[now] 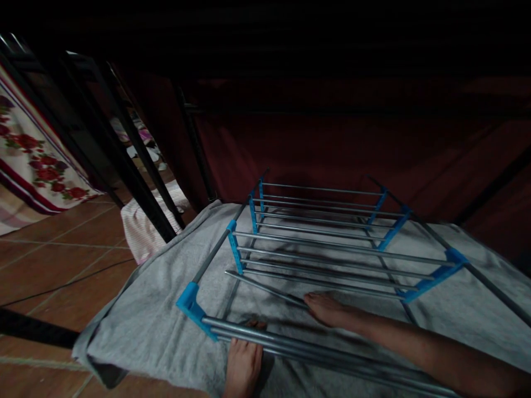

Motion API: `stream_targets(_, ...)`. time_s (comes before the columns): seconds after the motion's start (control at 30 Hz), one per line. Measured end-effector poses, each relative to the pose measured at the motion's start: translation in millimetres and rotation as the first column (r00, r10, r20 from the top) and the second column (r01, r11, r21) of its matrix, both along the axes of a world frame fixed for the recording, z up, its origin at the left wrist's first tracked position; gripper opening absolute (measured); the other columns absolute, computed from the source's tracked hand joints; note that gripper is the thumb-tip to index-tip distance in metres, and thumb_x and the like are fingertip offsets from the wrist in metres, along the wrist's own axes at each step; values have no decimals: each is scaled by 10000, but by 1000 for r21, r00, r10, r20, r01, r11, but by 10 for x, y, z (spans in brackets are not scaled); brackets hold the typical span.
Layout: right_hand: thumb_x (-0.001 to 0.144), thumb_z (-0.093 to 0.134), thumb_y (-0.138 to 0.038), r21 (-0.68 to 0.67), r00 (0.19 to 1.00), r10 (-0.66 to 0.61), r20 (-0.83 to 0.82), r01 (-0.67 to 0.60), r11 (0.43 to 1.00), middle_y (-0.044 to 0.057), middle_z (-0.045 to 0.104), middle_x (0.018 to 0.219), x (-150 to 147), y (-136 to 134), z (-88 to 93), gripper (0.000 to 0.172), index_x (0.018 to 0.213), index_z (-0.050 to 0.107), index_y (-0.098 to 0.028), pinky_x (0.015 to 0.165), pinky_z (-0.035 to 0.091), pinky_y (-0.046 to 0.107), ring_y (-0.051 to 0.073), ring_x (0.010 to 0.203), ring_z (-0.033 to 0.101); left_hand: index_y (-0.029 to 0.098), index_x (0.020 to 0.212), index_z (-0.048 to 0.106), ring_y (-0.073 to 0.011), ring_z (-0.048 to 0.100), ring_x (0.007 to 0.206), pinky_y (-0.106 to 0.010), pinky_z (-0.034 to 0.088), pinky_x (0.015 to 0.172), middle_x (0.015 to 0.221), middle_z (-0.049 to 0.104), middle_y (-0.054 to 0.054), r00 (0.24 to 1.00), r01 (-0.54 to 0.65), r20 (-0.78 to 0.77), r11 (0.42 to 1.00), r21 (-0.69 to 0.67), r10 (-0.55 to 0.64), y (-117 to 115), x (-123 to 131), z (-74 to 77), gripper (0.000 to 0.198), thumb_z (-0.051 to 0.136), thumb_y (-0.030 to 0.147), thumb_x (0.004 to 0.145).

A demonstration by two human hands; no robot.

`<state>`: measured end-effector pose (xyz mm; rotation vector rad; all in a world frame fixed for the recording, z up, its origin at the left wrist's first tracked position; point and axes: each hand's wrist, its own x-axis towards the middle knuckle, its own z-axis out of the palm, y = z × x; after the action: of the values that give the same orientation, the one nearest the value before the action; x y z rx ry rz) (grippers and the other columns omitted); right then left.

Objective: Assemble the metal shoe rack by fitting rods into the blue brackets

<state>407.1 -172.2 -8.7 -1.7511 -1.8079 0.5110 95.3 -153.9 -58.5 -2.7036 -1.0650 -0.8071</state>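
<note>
A metal rack (pixel 317 258) with grey tubes and blue plastic brackets, like a clothes drying rack, lies on a grey blanket (pixel 157 309). My left hand (pixel 244 356) is closed around the tubes at the rack's near end, close to the blue corner bracket (pixel 193 309). My right hand (pixel 326 309) is closed on one end of a loose metal tube (pixel 265 288). The tube's other end points left and rests near a blue bracket (pixel 235 251). My right forearm reaches in over the near tubes from the lower right.
Black metal posts (pixel 124 138) of a bed frame stand at the left, with a dark bar overhead. A dark red cloth (pixel 332 143) hangs behind the rack. A flowered blanket (pixel 45 160) hangs at the far left above the tiled floor (pixel 62 271), where a thin cable (pixel 78 282) runs.
</note>
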Motion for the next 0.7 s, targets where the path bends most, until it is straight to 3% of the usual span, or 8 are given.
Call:
stream_targets(0.1, 768, 573, -273, -85, 992, 116, 41, -112, 990, 35, 629, 761, 79, -11, 123, 55, 742, 599, -232, 624, 423, 320, 202, 656, 562, 229, 1189, 662, -244, 661, 1059, -395, 532, 859, 1124, 729, -54, 1000, 3, -19, 1000, 9, -3, 0, 4, 5, 380, 393, 153, 932)
stream_targets(0.3, 922, 439, -329, -143, 980, 186, 75, -174, 974, 27, 650, 837, 236, -106, 595, 222, 854, 634, -245, 702, 422, 306, 204, 770, 595, 230, 1163, 680, -239, 678, 1005, -395, 530, 823, 1077, 744, -48, 999, -34, 16, 998, -45, 35, -17, 47, 35, 398, 359, 163, 938)
stream_targets(0.47, 953, 427, -370, -212, 971, 199, 131, -168, 963, 39, 666, 899, 346, -322, 988, 257, 909, 645, -242, 747, 453, 321, 213, 823, 623, 216, 1144, 691, -246, 660, 1042, -424, 510, 902, 1096, 735, -63, 996, -68, 43, 974, -217, 79, -110, 101, 169, 376, 375, 179, 944)
stream_targets(0.6, 970, 404, -361, -148, 963, 165, 212, -136, 980, 68, 637, 1094, 463, -538, 1118, 255, 1047, 615, -241, 790, 495, 338, 219, 933, 644, 223, 1159, 682, -249, 634, 1095, -444, 489, 958, 1143, 716, -62, 991, -97, 55, 936, -338, 123, -178, 129, 245, 345, 410, 185, 952)
stream_targets(0.7, 967, 413, -337, -84, 961, 130, 243, -113, 990, 54, 603, 1124, 497, -670, 1150, 211, 1089, 563, -252, 789, 514, 334, 207, 954, 649, 229, 1166, 679, -244, 626, 1109, -447, 474, 988, 1140, 715, -59, 989, -100, 69, 929, -356, 133, -183, 145, 265, 347, 409, 179, 956)
